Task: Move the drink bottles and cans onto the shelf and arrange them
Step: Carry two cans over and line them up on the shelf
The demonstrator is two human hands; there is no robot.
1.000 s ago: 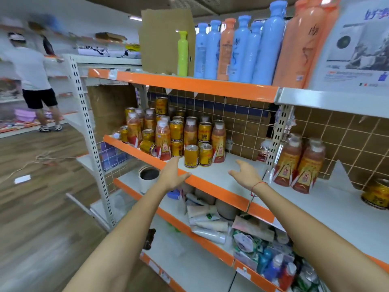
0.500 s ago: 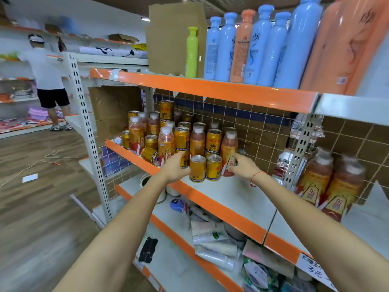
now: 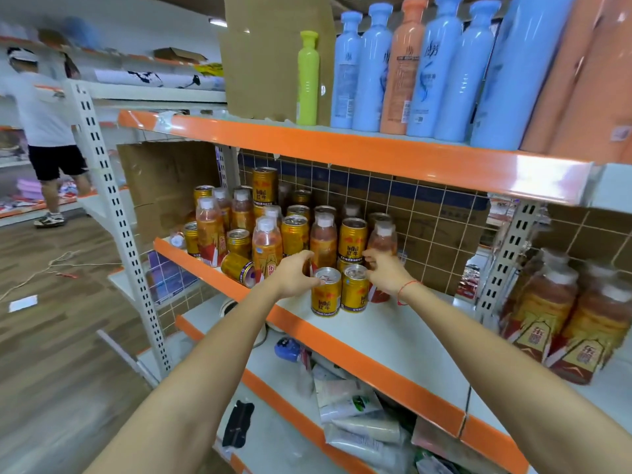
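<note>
Cans [image 3: 338, 290] between both hands [image 3: 342, 273]

Gold cans [image 3: 326, 292], orange-edged shelf [image 3: 342, 331], blue bottles [image 3: 372, 66]

Both hands [image 3: 294, 273] now closer around the front cans [image 3: 326, 292]

Front cans [image 3: 326, 291]: shiny gold metal, bright silver tops. Drink bottles [image 3: 267, 248]: clear plastic, glossy printed wrap, white plastic caps. Shelf [image 3: 379, 331]: smooth white painted metal, glossy orange edge strip. Upright [image 3: 113, 213]: matt perforated metal. Tall bottles [image 3: 371, 68]: smooth satin plastic. Cardboard [image 3: 270, 56]: matt brown. Floor [image 3: 41, 354]: wood-look planks.
</note>
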